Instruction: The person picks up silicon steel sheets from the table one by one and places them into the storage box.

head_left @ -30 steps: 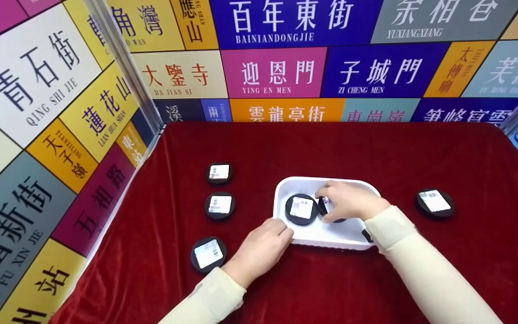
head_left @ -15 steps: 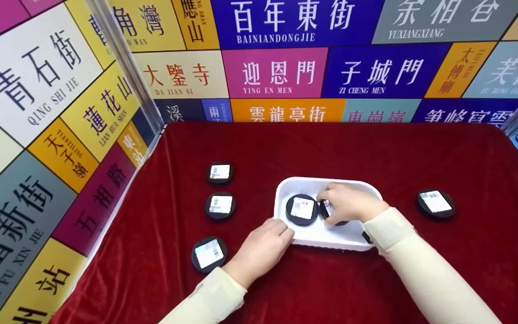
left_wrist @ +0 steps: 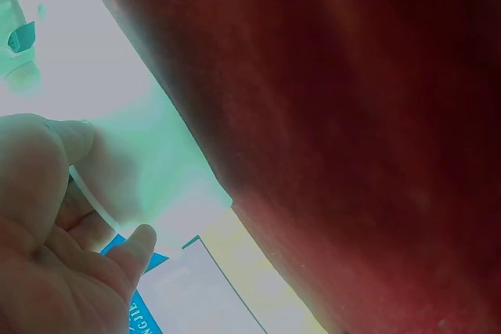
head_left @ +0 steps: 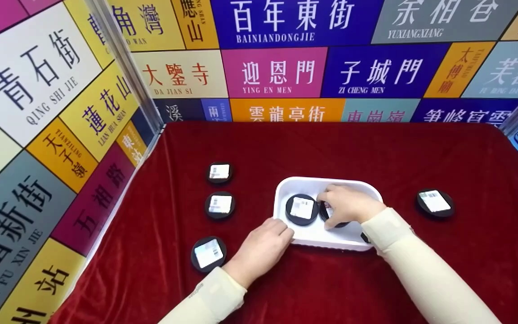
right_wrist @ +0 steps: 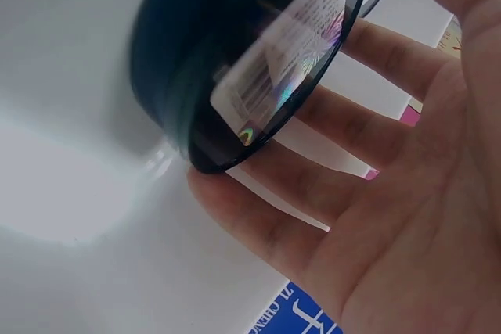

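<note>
A white plastic basin point(head_left: 313, 232) sits on the red cloth. My left hand point(head_left: 265, 247) grips its near left corner; in the left wrist view, thumb and fingers lie either side of the rim. Inside the basin, my right hand point(head_left: 349, 204) holds a round black container point(right_wrist: 235, 60) with a white label and a shiny holographic patch. The right wrist view shows fingers along the container's edge; in the head view the hand covers part of it. To its left in the basin, another round black container point(head_left: 302, 220) lies flat, white label up.
Three labelled black containers stand in a column left of the basin: far point(head_left: 219, 180), middle point(head_left: 220, 217) and near point(head_left: 209, 268). One more black container point(head_left: 435, 213) lies to the right. Walls printed with street names point(head_left: 272, 72) border the red-clothed table point(head_left: 331, 288).
My right hand has shifted slightly right and toward me inside the basin, with the black container moving along. My left hand stays on the corner.
</note>
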Demonstrator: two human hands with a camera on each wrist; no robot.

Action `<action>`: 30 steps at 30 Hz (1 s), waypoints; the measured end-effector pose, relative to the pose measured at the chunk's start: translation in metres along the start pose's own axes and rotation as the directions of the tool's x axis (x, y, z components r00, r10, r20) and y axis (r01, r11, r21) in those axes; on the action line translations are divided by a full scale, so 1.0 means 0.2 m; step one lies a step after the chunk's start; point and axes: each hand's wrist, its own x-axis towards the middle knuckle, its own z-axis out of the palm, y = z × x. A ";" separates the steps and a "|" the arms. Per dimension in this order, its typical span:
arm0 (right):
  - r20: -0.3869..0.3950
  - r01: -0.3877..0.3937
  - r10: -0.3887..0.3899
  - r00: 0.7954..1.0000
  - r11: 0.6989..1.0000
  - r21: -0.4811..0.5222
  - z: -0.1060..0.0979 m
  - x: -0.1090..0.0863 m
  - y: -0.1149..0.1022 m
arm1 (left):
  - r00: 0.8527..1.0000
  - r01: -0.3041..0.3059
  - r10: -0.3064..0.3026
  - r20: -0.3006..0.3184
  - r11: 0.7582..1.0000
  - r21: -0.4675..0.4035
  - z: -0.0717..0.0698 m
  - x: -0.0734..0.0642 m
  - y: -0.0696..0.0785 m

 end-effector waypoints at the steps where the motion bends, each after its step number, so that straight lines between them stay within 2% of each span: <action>1: -0.001 0.002 -0.002 1.000 1.000 -0.004 0.00 0.00 0.00 | 1.000 0.000 0.000 -0.001 1.000 0.001 0.00 0.00 0.00; 16: 0.012 -0.011 0.011 1.000 1.000 -0.026 -0.03 -0.01 0.00 | 1.000 0.002 -0.002 -0.005 1.000 -0.001 0.01 0.00 0.00; 24: -0.015 -0.041 0.041 0.999 0.998 -0.040 -0.07 -0.02 -0.01 | 1.000 0.006 -0.006 0.000 1.000 -0.018 0.00 0.00 0.00; 30: -0.041 -0.038 0.036 0.999 0.998 -0.052 -0.11 -0.05 -0.03 | 1.000 0.010 -0.010 0.015 1.000 -0.015 -0.01 0.00 0.00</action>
